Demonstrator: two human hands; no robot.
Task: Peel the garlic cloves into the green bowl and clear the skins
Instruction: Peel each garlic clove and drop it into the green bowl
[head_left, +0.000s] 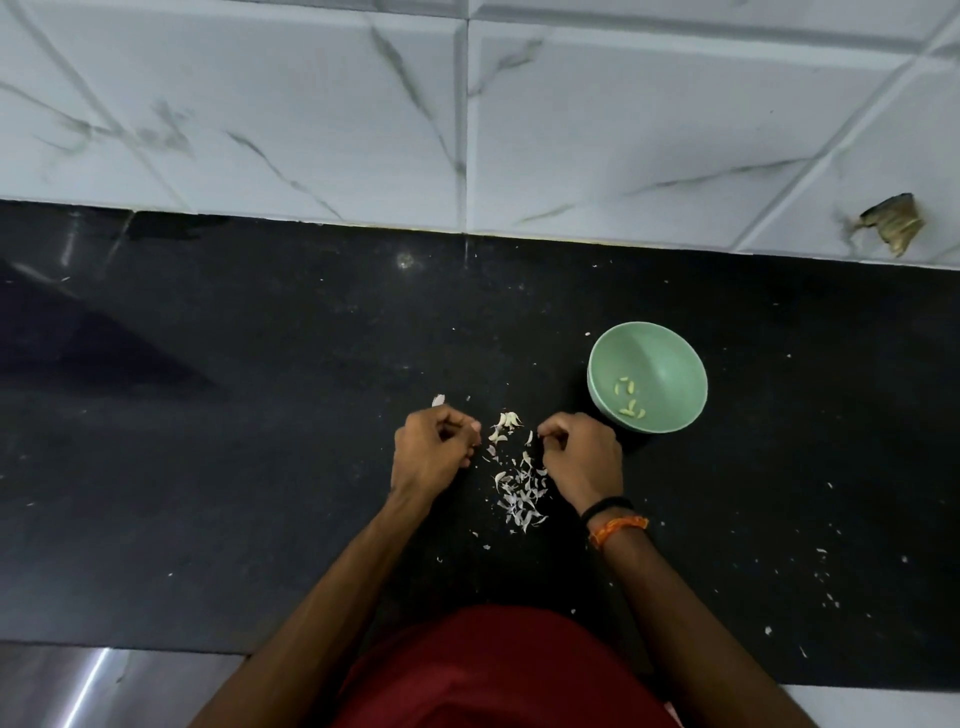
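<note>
The green bowl (670, 353) stands on the black counter (260, 415) at the right, with several peeled cloves (626, 397) inside. My left hand (431, 452) is curled, and a small pale garlic clove (475, 427) shows at its fingertips. My right hand (582, 457) is curled just left of the bowl. A pale skin sliver (529, 438) sits at its fingertips, but whether they pinch it is hidden. A few unpeeled cloves (506, 421) lie between my hands. A pile of skins (519, 496) lies below them.
One loose skin (439, 400) lies just beyond my left hand. Small skin flecks (826, 577) are scattered on the counter at the right. A white marbled tile wall (467, 104) rises behind the counter. The counter's front edge runs near my red shirt (493, 670).
</note>
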